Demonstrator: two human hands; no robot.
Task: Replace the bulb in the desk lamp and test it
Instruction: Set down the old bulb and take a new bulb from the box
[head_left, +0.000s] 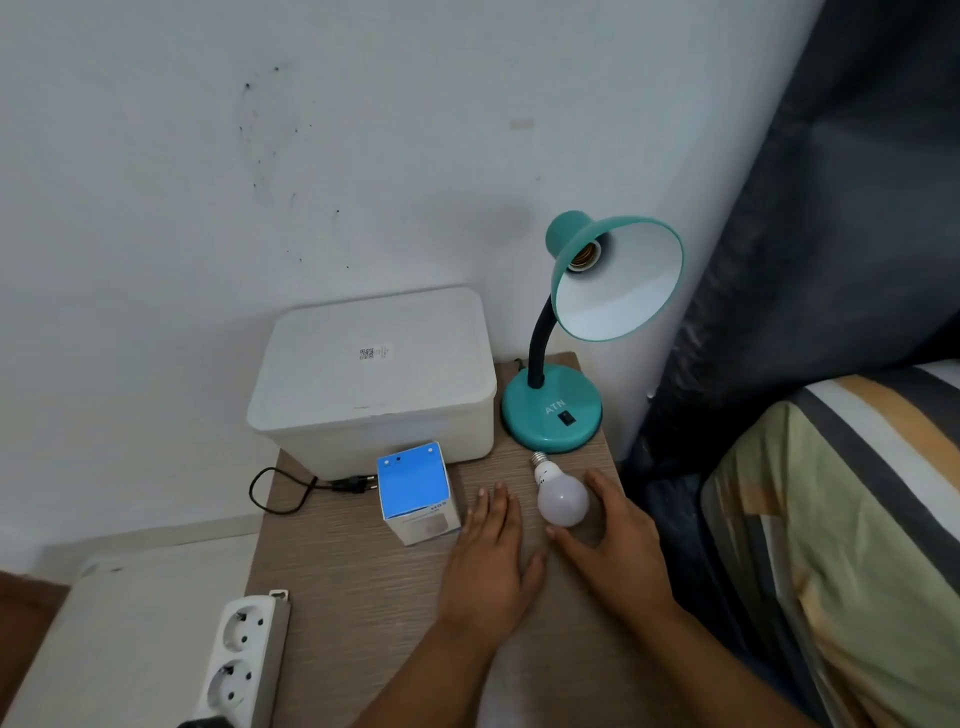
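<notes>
A teal lamp (551, 410) stands at the far right corner of the wooden table (363, 597), its shade (623, 280) tilted toward the camera and its socket (584, 255) bare. A white bulb (561, 499) lies on its side on the table just in front of the lamp base, screw cap pointing toward the base. The right hand (618, 540) curls around the bulb from the near right side, its grip spread apart; the thumb tip sits at the bulb's near edge, though whether it touches cannot be told. The left hand (491, 551) lies flat on the table, fingers apart and holding nothing, just left of the bulb. A blue-topped box (415, 491) stands upright further left of the bulb, in front of a white lidded bin (371, 374) that sits left of the lamp. A black plug (353, 484) with its cord lies on the table left of the box. A white power strip (241, 660) lies at the table's near left edge, well apart from the lamp.
</notes>
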